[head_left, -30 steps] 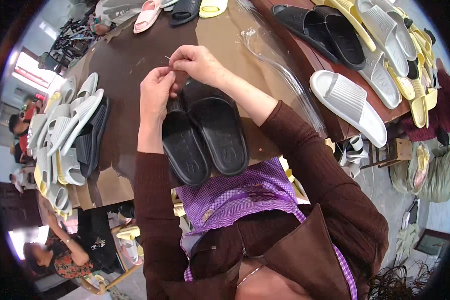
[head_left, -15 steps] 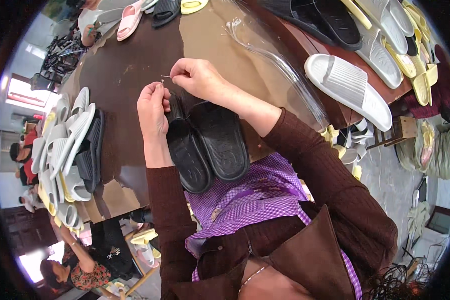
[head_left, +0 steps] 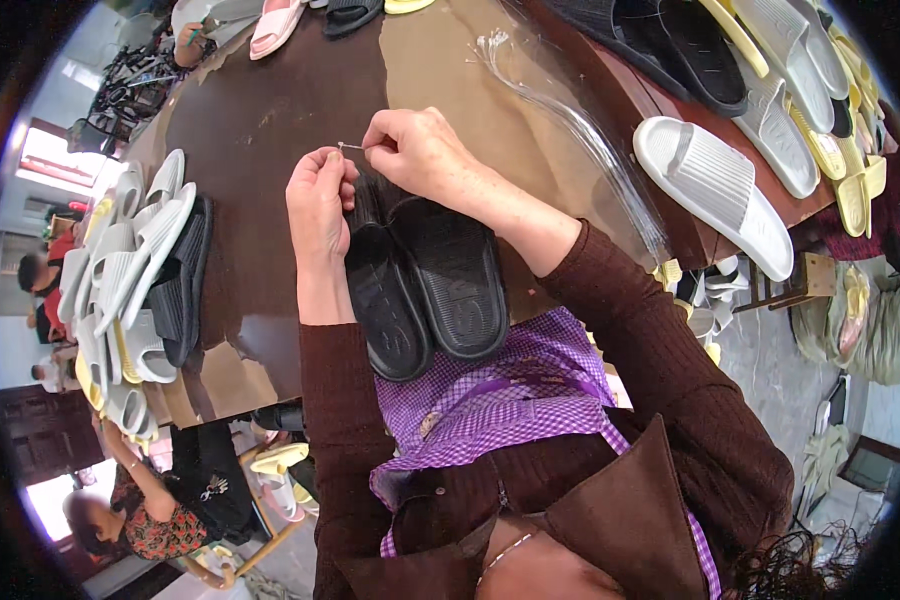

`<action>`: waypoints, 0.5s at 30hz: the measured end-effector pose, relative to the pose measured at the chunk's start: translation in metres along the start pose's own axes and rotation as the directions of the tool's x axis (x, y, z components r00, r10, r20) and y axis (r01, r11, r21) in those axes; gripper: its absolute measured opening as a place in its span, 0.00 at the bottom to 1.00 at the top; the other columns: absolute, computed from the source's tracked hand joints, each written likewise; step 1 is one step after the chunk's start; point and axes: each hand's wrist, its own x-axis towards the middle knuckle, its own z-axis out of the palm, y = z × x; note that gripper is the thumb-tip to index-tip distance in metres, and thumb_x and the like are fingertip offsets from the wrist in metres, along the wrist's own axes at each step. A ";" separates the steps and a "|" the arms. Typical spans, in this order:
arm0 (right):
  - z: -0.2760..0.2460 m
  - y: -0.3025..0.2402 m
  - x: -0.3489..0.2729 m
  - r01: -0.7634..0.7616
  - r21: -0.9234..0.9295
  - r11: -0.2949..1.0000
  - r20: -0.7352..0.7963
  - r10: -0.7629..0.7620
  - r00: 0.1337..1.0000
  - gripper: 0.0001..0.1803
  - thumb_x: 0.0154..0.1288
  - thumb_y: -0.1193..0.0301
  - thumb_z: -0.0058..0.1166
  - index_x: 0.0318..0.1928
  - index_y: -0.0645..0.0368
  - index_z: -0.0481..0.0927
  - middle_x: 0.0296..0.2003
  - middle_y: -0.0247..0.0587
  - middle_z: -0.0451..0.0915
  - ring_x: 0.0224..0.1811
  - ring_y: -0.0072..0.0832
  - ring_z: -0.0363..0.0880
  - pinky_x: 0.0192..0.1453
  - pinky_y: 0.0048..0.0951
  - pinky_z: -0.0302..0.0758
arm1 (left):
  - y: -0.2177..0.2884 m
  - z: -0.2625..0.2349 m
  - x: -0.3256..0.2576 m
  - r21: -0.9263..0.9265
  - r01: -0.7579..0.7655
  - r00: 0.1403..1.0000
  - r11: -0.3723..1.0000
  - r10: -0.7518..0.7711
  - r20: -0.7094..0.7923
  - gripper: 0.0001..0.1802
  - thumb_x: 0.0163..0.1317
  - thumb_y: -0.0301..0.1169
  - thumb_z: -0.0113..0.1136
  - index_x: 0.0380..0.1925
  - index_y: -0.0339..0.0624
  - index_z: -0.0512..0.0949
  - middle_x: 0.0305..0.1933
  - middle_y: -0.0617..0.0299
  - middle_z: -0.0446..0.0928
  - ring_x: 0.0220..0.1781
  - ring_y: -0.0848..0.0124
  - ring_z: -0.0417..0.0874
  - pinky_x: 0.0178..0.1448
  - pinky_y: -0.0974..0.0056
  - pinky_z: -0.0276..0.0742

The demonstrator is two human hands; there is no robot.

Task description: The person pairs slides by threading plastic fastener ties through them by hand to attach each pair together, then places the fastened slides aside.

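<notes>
A pair of black slide sandals lies side by side at the table's near edge: the left sandal (head_left: pixel 388 320) and the right sandal (head_left: pixel 460 290). Over their far ends, my left hand (head_left: pixel 320 205) and my right hand (head_left: pixel 425 155) are both closed in a pinch. Between the fingertips runs a thin, pale plastic tag fastener (head_left: pixel 352 147), with a small knob at the left thumb. Whether it passes through the sandals is hidden by my hands. A bundle of similar clear strands (head_left: pixel 570 130) lies to the right on brown paper.
Grey, white and black slides (head_left: pixel 135 255) are stacked at the table's left. A white slide (head_left: pixel 715 190) lies on the right-hand surface, with more black, grey and yellow slides beyond. A pink slide (head_left: pixel 275 28) lies far back. Another person (head_left: pixel 155 520) is at lower left.
My fingertips have brought the fastener's ends together; earlier a gap showed between the knob at my left thumb and the end in my right fingers. The view has shifted slightly.
</notes>
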 end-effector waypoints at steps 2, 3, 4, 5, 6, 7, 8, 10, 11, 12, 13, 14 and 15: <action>0.000 -0.001 0.000 -0.011 0.003 1.000 0.001 0.011 1.000 0.05 0.49 0.75 0.52 0.28 0.63 0.78 0.20 0.46 0.78 0.24 0.36 0.79 0.31 0.31 0.75 | 0.001 0.000 0.000 0.014 0.003 1.000 1.000 -0.003 0.001 0.06 0.63 0.30 0.52 0.34 0.38 0.72 0.24 0.67 0.73 0.20 0.84 0.66 0.22 0.80 0.60; -0.001 -0.001 0.000 -0.012 0.002 1.000 0.002 0.012 1.000 0.05 0.49 0.75 0.52 0.28 0.63 0.78 0.20 0.46 0.78 0.24 0.36 0.79 0.31 0.31 0.75 | 0.001 0.000 -0.001 0.029 0.006 1.000 1.000 -0.006 0.003 0.07 0.62 0.30 0.52 0.35 0.38 0.72 0.24 0.68 0.73 0.20 0.84 0.65 0.22 0.80 0.60; -0.001 -0.001 0.000 -0.018 -0.005 1.000 0.006 0.018 1.000 0.05 0.49 0.75 0.52 0.28 0.63 0.78 0.21 0.46 0.78 0.24 0.36 0.79 0.31 0.31 0.75 | 0.001 0.000 -0.001 0.045 0.008 1.000 0.999 -0.009 0.005 0.07 0.62 0.30 0.52 0.35 0.37 0.72 0.24 0.68 0.72 0.20 0.84 0.65 0.22 0.80 0.60; -0.001 -0.002 0.000 -0.024 -0.011 1.000 0.010 0.024 1.000 0.05 0.49 0.75 0.52 0.28 0.63 0.78 0.21 0.46 0.78 0.24 0.36 0.79 0.31 0.31 0.75 | 0.001 0.000 -0.001 0.044 0.009 1.000 0.999 -0.010 0.005 0.07 0.62 0.30 0.52 0.35 0.37 0.72 0.24 0.68 0.72 0.20 0.84 0.65 0.22 0.80 0.60; -0.001 -0.002 0.000 -0.030 -0.017 0.999 0.013 0.031 0.999 0.05 0.48 0.75 0.52 0.27 0.63 0.78 0.21 0.46 0.78 0.24 0.36 0.79 0.31 0.31 0.75 | 0.001 0.000 -0.001 0.037 0.006 1.000 0.999 -0.006 0.009 0.07 0.62 0.30 0.53 0.35 0.37 0.72 0.24 0.68 0.72 0.19 0.84 0.65 0.22 0.80 0.59; -0.001 -0.002 0.000 -0.031 -0.018 0.999 0.013 0.031 0.999 0.05 0.48 0.75 0.52 0.27 0.63 0.78 0.21 0.46 0.78 0.24 0.36 0.79 0.31 0.31 0.75 | 0.000 0.000 -0.001 0.030 0.002 1.000 1.000 -0.003 0.014 0.07 0.62 0.30 0.53 0.34 0.37 0.72 0.23 0.68 0.72 0.19 0.84 0.65 0.22 0.80 0.59; -0.001 -0.002 0.000 -0.034 -0.016 0.999 0.014 0.034 0.999 0.05 0.48 0.75 0.52 0.27 0.63 0.78 0.21 0.46 0.78 0.24 0.36 0.79 0.31 0.31 0.75 | 0.000 0.000 0.000 0.023 -0.002 1.000 1.000 0.001 0.018 0.07 0.62 0.30 0.53 0.34 0.37 0.73 0.23 0.68 0.72 0.19 0.85 0.65 0.22 0.80 0.59; -0.001 -0.001 0.000 -0.040 -0.013 0.999 0.014 0.040 0.999 0.05 0.48 0.75 0.52 0.27 0.63 0.78 0.20 0.45 0.78 0.24 0.36 0.79 0.30 0.31 0.75 | 0.000 0.001 -0.001 0.020 0.000 1.000 1.000 0.000 0.014 0.07 0.62 0.30 0.53 0.34 0.37 0.73 0.23 0.69 0.72 0.19 0.85 0.65 0.21 0.80 0.59; -0.001 -0.001 0.000 -0.040 -0.014 0.999 0.014 0.041 0.999 0.05 0.48 0.75 0.52 0.27 0.63 0.78 0.20 0.45 0.78 0.24 0.36 0.79 0.30 0.31 0.75 | 0.000 0.001 -0.001 0.017 0.001 1.000 1.000 -0.002 0.009 0.07 0.62 0.30 0.53 0.34 0.37 0.73 0.23 0.69 0.71 0.19 0.85 0.65 0.21 0.80 0.59; -0.001 0.000 0.000 -0.031 -0.010 0.999 0.009 0.031 0.999 0.05 0.48 0.75 0.52 0.27 0.63 0.78 0.20 0.45 0.78 0.24 0.36 0.79 0.30 0.31 0.75 | 0.000 0.001 -0.001 0.014 0.003 1.000 1.000 -0.003 0.003 0.07 0.62 0.30 0.53 0.34 0.37 0.73 0.23 0.69 0.71 0.19 0.85 0.64 0.21 0.80 0.59; -0.001 0.000 -0.001 -0.022 -0.007 1.000 0.003 0.022 1.000 0.05 0.48 0.75 0.52 0.27 0.63 0.78 0.20 0.45 0.78 0.24 0.36 0.79 0.30 0.31 0.75 | 0.000 0.001 -0.001 0.014 0.003 1.000 1.000 -0.004 0.003 0.07 0.62 0.30 0.53 0.34 0.37 0.73 0.23 0.69 0.71 0.19 0.85 0.64 0.21 0.80 0.59; 0.000 0.000 -0.001 -0.013 -0.003 1.000 -0.002 0.013 1.000 0.05 0.48 0.75 0.52 0.27 0.63 0.78 0.20 0.45 0.78 0.24 0.36 0.79 0.30 0.31 0.75 | 0.000 0.001 -0.001 0.014 0.000 1.000 1.000 0.000 0.002 0.06 0.62 0.30 0.53 0.34 0.37 0.73 0.22 0.69 0.71 0.19 0.85 0.64 0.21 0.80 0.59; 0.000 0.000 -0.001 -0.014 -0.003 1.000 -0.002 0.014 1.000 0.05 0.48 0.75 0.52 0.27 0.63 0.78 0.20 0.45 0.78 0.24 0.36 0.79 0.30 0.31 0.75 | 0.000 0.001 -0.001 0.015 -0.003 1.000 1.000 0.003 0.001 0.06 0.61 0.29 0.53 0.34 0.37 0.73 0.22 0.69 0.71 0.19 0.85 0.64 0.21 0.80 0.59</action>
